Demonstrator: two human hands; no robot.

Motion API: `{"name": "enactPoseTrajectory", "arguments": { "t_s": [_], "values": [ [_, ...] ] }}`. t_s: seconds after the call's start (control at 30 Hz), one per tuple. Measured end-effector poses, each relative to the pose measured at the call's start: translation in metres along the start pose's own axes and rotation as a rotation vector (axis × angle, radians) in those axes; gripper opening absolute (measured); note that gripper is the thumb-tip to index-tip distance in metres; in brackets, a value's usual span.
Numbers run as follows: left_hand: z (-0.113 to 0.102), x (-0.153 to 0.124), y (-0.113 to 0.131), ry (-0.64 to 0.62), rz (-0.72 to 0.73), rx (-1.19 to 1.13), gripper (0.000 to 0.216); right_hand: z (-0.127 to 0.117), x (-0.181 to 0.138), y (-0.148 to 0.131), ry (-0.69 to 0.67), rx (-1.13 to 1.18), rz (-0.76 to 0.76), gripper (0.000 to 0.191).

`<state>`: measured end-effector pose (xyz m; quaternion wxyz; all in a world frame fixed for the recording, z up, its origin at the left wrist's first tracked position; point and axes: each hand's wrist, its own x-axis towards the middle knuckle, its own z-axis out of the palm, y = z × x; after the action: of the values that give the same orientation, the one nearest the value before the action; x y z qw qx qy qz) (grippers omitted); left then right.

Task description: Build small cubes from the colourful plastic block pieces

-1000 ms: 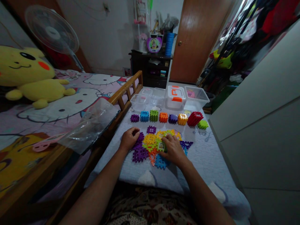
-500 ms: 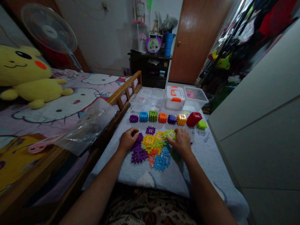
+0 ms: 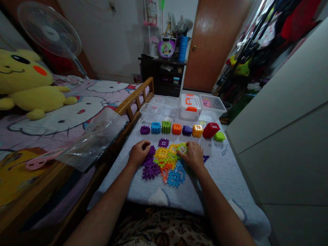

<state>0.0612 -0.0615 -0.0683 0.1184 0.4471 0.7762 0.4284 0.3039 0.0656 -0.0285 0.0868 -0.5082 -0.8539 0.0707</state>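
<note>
My right hand [image 3: 194, 155] pinches a light-green latticed building tile [image 3: 182, 149] over the right side of a loose pile. My left hand [image 3: 138, 152] is curled at the pile's left edge, against the purple tiles [image 3: 151, 171]; whether it grips one is hidden. Between the hands lie yellow tiles [image 3: 161, 153], orange pieces [image 3: 166, 172] and blue tiles [image 3: 174, 178], overlapping one another. A single purple tile [image 3: 163, 142] lies just behind them. Beyond my right hand, a dark-purple piece [image 3: 206, 158] shows in part.
Stacks sorted by colour form a row behind the pile, from a purple stack [image 3: 145, 130] to a red stack [image 3: 211, 130] and green tiles [image 3: 219, 137]. Farther back stand a lidded box [image 3: 190, 111] and an uncovered clear bin [image 3: 214, 108]. A wooden bed rail [image 3: 133, 99] borders the left.
My right hand has shifted slightly left with the light-green tile, and more of the dark-purple piece beside it shows. My left hand has hardly moved. The whole view has shifted a little.
</note>
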Motion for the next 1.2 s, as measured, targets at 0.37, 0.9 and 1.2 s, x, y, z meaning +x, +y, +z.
{"name": "enactPoseTrajectory", "arguments": {
  "t_s": [0.37,0.9,1.2],
  "values": [
    [0.0,0.0,0.0,-0.014,-0.009,0.007,0.028,-0.001,-0.001,-0.003,-0.012,-0.018,-0.002,0.048],
    [-0.003,-0.001,0.005,-0.008,-0.013,0.01,0.027,-0.002,-0.001,-0.01,-0.034,-0.07,0.022,0.044],
    [-0.001,0.0,0.003,-0.01,-0.004,0.014,0.028,-0.013,0.0,-0.001,-0.021,-0.062,0.022,0.039]
  ]
}}
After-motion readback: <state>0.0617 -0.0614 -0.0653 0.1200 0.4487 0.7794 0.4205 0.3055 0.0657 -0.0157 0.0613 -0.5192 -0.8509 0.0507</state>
